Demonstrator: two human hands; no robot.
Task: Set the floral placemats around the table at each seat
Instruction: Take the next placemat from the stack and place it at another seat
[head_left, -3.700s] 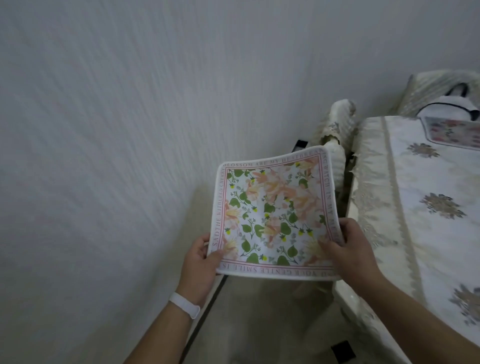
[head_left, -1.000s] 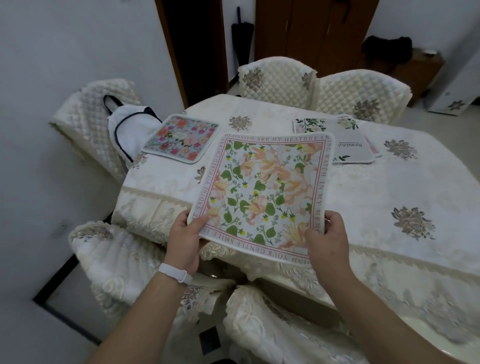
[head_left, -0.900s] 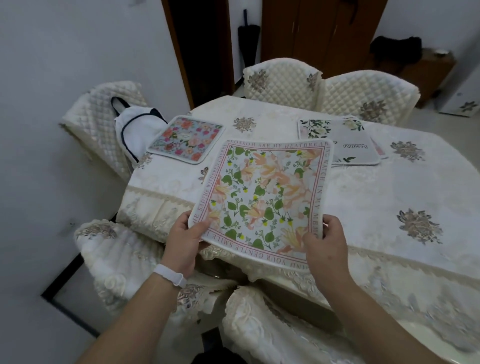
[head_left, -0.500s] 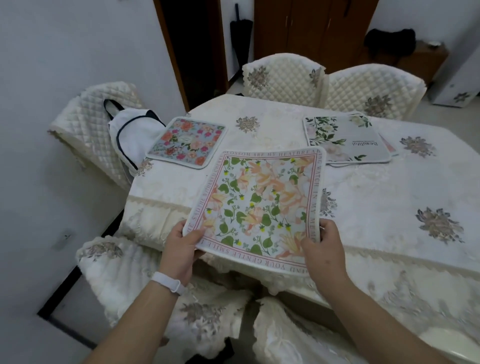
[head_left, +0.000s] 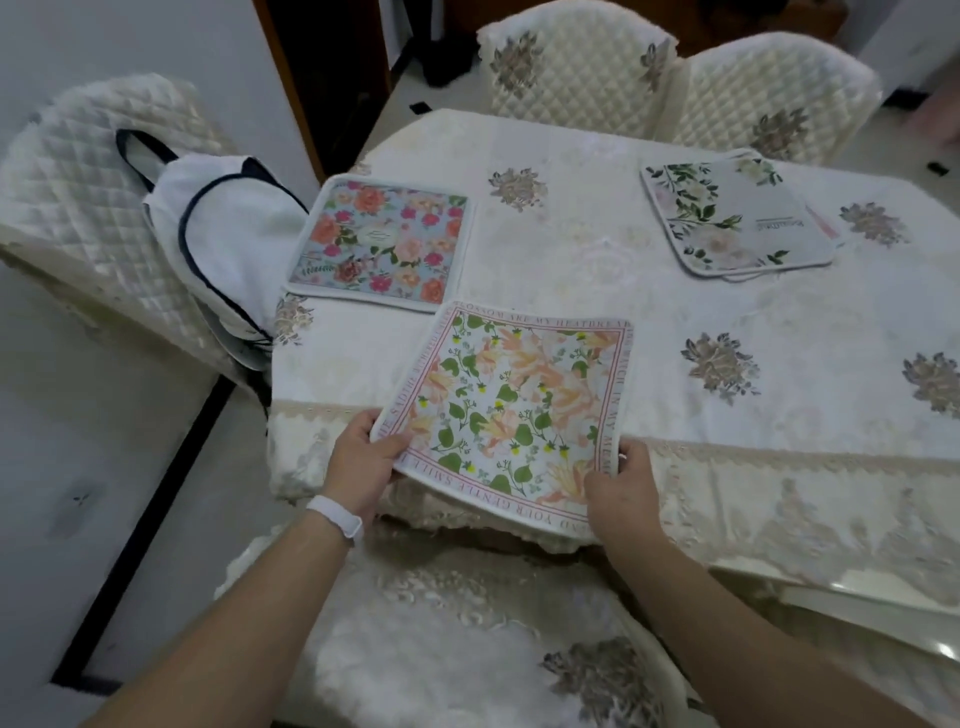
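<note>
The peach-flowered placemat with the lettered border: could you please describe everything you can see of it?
The peach-flowered placemat is square with rounded corners: white ground, peach blossoms, green leaves, pink lettered border, soft fabric by its look. Its far part seems to lie on the tablecloth; its near edge is held raised. The left hand and right hand pinch its near corners.

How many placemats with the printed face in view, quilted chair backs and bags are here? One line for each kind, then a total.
Placemats: 3, held placemat, rose placemat, leafy placemat atop a stack.
Quilted chair backs: 3, left chair, middle chair, right chair.
Bags: 1, white bag.
Total: 7.
</note>
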